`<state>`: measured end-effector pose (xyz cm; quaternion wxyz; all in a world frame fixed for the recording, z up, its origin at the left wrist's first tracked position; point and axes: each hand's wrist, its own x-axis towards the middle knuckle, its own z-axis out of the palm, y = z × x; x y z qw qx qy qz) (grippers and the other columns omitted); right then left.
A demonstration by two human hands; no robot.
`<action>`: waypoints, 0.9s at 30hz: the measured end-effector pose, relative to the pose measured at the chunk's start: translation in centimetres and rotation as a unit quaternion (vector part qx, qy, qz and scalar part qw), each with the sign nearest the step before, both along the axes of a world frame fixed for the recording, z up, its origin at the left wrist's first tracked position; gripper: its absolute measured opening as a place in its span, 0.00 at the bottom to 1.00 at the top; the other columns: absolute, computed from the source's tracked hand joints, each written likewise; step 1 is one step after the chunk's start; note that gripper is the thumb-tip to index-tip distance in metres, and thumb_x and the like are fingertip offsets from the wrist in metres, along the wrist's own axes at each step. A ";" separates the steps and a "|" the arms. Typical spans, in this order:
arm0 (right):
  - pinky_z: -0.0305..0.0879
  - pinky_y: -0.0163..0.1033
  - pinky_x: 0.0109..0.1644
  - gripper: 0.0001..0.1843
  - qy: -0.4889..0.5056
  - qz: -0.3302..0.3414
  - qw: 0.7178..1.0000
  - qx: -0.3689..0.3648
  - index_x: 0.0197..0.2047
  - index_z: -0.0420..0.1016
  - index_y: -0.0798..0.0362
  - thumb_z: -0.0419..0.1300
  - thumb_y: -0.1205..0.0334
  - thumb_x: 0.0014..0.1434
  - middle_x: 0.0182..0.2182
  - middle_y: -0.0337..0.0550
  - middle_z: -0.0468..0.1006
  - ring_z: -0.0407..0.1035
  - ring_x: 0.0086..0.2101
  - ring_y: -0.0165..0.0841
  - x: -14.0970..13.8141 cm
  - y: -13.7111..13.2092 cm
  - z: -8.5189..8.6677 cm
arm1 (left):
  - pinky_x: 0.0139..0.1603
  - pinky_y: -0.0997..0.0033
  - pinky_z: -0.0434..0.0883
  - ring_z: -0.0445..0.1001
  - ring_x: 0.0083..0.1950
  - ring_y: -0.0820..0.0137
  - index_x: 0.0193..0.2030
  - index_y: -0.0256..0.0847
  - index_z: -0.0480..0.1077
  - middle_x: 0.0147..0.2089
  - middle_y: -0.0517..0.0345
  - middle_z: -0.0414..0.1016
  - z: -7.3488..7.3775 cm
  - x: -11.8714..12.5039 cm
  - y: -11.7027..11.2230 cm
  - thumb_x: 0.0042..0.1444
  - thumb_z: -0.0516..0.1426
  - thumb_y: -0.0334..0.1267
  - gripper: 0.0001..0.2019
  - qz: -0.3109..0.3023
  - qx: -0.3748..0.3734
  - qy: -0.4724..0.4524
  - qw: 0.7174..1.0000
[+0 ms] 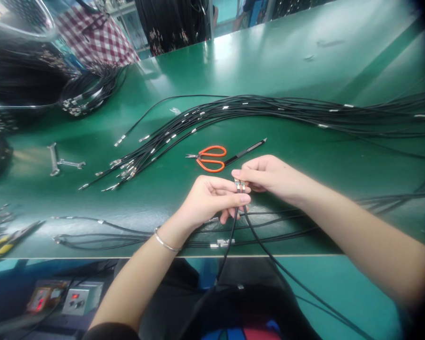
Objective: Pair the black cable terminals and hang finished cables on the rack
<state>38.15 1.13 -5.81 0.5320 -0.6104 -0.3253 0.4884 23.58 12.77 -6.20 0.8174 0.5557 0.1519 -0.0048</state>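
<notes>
My left hand (207, 198) and my right hand (269, 177) meet over the near part of the green table (269, 61). Both pinch the metal-tipped ends (240, 185) of two black cables (255, 236), held side by side and upright. The cables drop from my fingers over the table's front edge toward my lap. My left wrist wears a thin silver bangle (165, 242). More black cables (134, 236) lie flat under my hands along the front edge.
A long bundle of black cables with metal ends (233, 111) crosses the table. Orange-handled scissors (210, 158) and a black pen-like tool (246, 150) lie just beyond my hands. Two small wrenches (58, 162) lie at left, coiled cables (87, 94) farther back, yellow-handled pliers (7, 238) at near left.
</notes>
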 end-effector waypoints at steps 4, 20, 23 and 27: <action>0.40 0.33 0.22 0.26 -0.006 0.001 1.000 0.001 0.19 0.67 0.56 0.66 0.45 0.55 0.14 0.34 0.61 0.50 0.17 0.21 0.0 0.0 -0.1 | 0.13 0.82 0.67 0.72 0.20 0.75 0.38 0.34 0.80 0.26 0.53 0.79 0.0 0.0 0.0 0.46 0.70 0.36 0.12 0.001 0.000 0.000 1.000; 0.42 0.33 0.22 0.27 -0.024 0.002 1.000 0.003 0.18 0.65 0.56 0.66 0.45 0.56 0.14 0.34 0.61 0.50 0.17 0.21 -0.1 -0.1 0.2 | 0.13 0.83 0.68 0.72 0.20 0.75 0.38 0.34 0.80 0.26 0.53 0.79 0.1 0.0 -0.1 0.47 0.70 0.34 0.11 -0.003 0.000 -0.007 1.000; 0.42 0.33 0.22 0.27 -0.025 0.002 1.000 0.003 0.18 0.65 0.56 0.66 0.44 0.55 0.14 0.34 0.60 0.50 0.17 0.21 -0.1 -0.1 0.2 | 0.13 0.83 0.68 0.72 0.20 0.75 0.38 0.34 0.80 0.26 0.54 0.79 0.1 -0.1 -0.1 0.47 0.70 0.34 0.11 -0.004 -0.001 -0.008 1.000; 0.42 0.32 0.22 0.28 -0.023 0.003 1.000 0.007 0.18 0.64 0.56 0.66 0.44 0.55 0.14 0.34 0.60 0.50 0.17 0.21 -0.1 -0.1 0.3 | 0.13 0.82 0.68 0.72 0.20 0.75 0.38 0.34 0.80 0.26 0.53 0.79 0.2 -0.2 -0.1 0.47 0.70 0.35 0.12 -0.007 0.002 -0.004 1.000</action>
